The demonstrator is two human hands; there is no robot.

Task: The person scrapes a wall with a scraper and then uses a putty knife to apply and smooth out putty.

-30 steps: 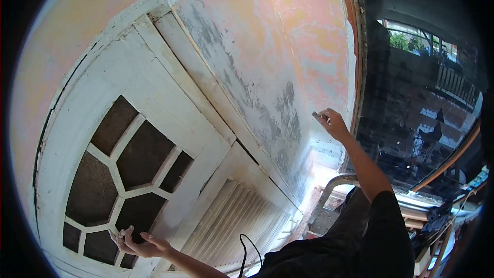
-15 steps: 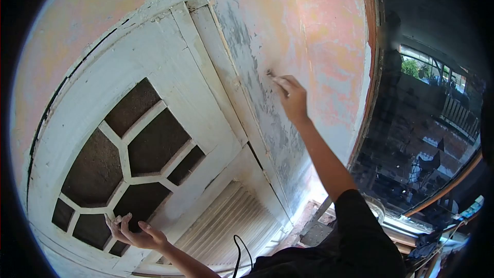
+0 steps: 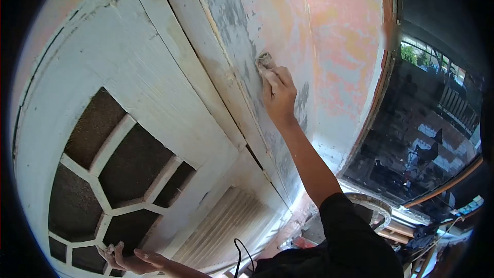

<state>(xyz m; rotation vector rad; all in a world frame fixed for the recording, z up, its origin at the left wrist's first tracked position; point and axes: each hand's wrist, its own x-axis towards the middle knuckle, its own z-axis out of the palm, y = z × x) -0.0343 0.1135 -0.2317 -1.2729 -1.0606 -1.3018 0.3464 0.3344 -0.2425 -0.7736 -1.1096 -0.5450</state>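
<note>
High on the patchy grey and pink wall, my right hand grips a small greyish rolled piece, perhaps sandpaper, pressed against the surface. Its fingers are wrapped round it and look dusty. At the lower left, my left hand is held palm up with fingers apart and nothing in it. It is in front of the white door, near the lower dark openings of its lattice. Whether it touches the door I cannot tell.
Beside the wall, at right, a dark glass pane stands in a wooden frame. A round rimmed container is behind my right upper arm. A thin black cable loops up at the bottom. Ribbed slats show low on the door.
The view has shifted, so the door looks larger and sits further left. My right hand has turned, and the piece in it now shows more clearly. My left hand appears lower in view, still spread.
</note>
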